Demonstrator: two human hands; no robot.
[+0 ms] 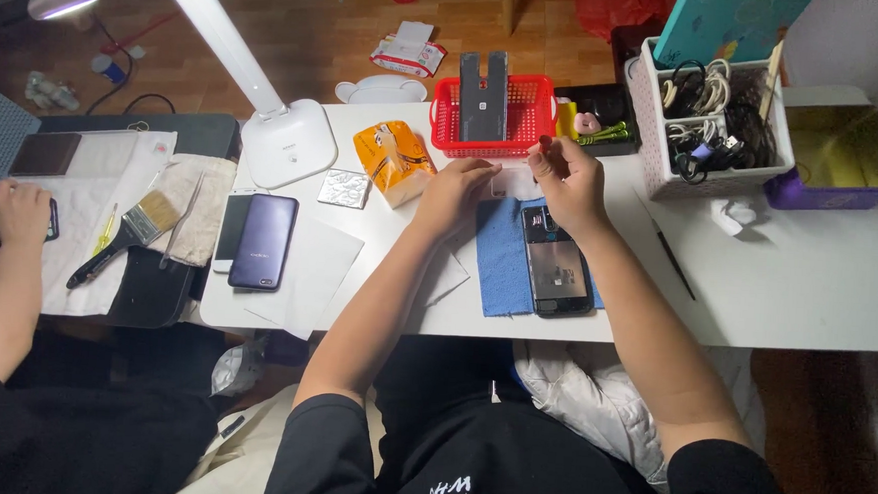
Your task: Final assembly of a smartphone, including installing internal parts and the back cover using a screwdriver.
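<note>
My left hand (454, 190) rests on the white table, fingers reaching to a small whitish piece (512, 184) in front of the red basket (490, 147). My right hand (567, 179) is curled above the same piece, fingertips pinched near its top edge. Just below my right hand lies an opened phone (555, 263) with its insides showing, on a blue cloth (504, 255). An orange tissue pack (395, 160) sits left of my left hand.
A white desk lamp (286, 141) stands at the left, beside a dark blue phone (263, 241) and a foil square (344, 188). A white bin of cables (714, 116) and a purple tin (842, 153) stand at the right. Another person's hands (5, 219) work at the far left, near a brush (124, 238).
</note>
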